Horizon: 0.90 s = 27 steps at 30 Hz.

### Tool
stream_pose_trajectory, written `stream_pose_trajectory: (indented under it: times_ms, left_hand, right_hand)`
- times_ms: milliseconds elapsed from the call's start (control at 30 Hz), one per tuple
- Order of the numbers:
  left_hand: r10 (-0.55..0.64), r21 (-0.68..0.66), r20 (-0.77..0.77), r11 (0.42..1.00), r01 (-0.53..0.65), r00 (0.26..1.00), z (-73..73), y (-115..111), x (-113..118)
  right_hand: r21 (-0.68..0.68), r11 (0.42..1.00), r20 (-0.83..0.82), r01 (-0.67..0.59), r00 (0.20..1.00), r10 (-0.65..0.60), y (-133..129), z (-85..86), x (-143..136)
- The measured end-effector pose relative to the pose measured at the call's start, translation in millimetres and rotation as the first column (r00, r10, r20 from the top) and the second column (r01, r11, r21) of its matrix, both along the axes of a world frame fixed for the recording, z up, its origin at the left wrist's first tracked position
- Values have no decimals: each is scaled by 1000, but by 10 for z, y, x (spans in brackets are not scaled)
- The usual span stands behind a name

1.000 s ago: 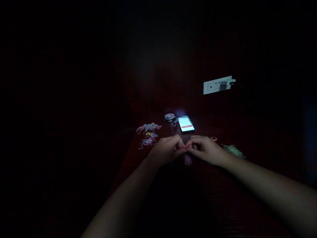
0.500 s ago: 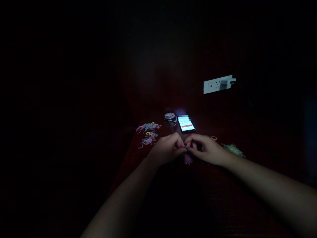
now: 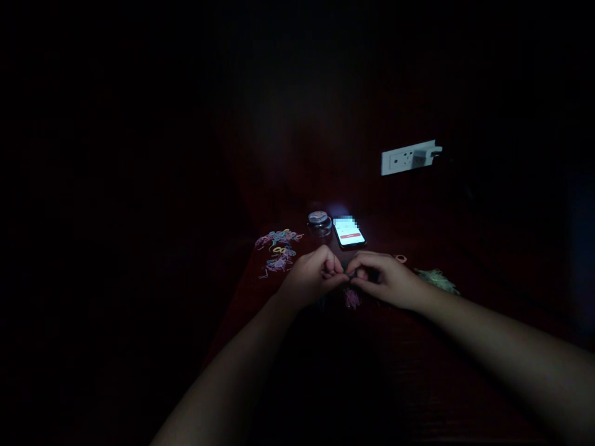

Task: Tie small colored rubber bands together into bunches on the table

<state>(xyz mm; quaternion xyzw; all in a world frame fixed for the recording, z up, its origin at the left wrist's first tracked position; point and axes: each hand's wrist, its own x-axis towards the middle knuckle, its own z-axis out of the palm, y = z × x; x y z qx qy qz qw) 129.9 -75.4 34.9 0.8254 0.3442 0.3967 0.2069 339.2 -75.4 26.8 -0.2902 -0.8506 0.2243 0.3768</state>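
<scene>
While a phone (image 3: 349,232) glows beyond, left hand (image 3: 307,277) and right hand (image 3: 389,281) pinch a small item (image 3: 348,275) (indistinct).

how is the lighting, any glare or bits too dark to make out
Head view: mostly near-black, with the phone screen brightest and a bluish glow beyond it; head view again: the socket panel shows pale against the dark; also head view: what lies between the fingers is too dim to identify.

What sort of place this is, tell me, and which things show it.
Probably a dark indoor room, perhaps at home, though little is lit: a white socket panel with something plugged in, a dark reddish table, and a phone with a glowing screen.
</scene>
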Motion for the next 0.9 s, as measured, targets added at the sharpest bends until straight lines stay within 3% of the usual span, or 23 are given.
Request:
stream_pose_trajectory:
  times_ms: [300, 533, 900]
  left_hand:
    - [-25, -122, 142, 992, 43, 990, -60, 33, -8]
    - [9, 4, -73, 1000, -8, 997, -27, 9, -45]
    - [33, 129, -136, 992, -15, 990, 0, -6, -24]
  right_hand:
    - [-32, 996, 8, 78, 997, -78, 18, 4, 12]
    - [-77, 990, -8, 116, 993, -117, 2, 5, 1]
    - [-87, 991, -13, 101, 995, -102, -8, 15, 4]
